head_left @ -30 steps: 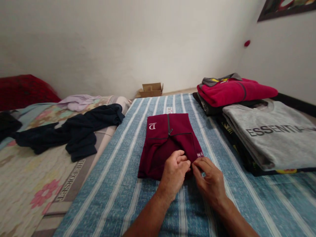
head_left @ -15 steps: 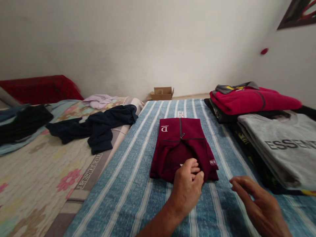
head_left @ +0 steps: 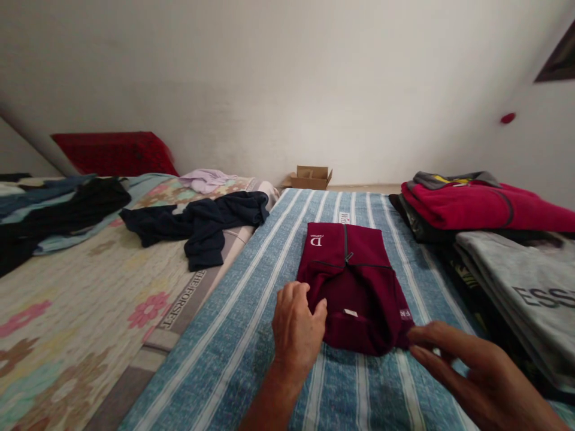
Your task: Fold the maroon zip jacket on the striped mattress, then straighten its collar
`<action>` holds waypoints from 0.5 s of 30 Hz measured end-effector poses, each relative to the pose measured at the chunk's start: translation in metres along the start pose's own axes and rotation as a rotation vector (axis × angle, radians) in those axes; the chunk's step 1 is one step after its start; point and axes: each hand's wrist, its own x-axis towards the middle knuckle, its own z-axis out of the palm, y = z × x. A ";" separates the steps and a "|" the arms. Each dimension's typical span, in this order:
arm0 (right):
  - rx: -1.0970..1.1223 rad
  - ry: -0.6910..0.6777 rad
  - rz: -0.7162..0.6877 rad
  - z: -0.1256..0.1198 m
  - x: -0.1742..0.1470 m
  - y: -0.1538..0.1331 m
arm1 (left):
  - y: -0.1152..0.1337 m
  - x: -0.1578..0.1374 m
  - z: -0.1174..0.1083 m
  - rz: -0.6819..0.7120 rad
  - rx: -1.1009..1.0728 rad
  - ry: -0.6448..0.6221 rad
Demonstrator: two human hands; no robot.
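Note:
A folded maroon zip-neck sweatshirt point(head_left: 345, 245) lies on the blue striped bedspread, its collar end towards me and its neck opening spread. White lettering shows at its far left corner, and a small white label is inside the neck. My left hand point(head_left: 299, 323) is at the sweatshirt's left side, with fingers curved over the edge and thumb apart from them. At the near right corner, my right hand point(head_left: 467, 365) has thumb and forefinger pinched on the maroon fabric.
Folded clothes stand at the right, with a pink-red fleece point(head_left: 467, 203) and a grey shirt point(head_left: 516, 287) on top. A dark navy garment point(head_left: 204, 221) lies loose on the floral bed point(head_left: 90, 299) at the left. A cardboard box point(head_left: 311, 178) sits by the wall.
My left hand has moved from the neck opening to the sweatshirt's left edge. My right hand has come in to the near right corner. The neck opening now lies wider, and the view has turned left.

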 end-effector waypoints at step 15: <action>-0.467 -0.184 0.082 0.074 0.173 -0.027 | -0.002 -0.011 0.004 -0.005 0.003 -0.116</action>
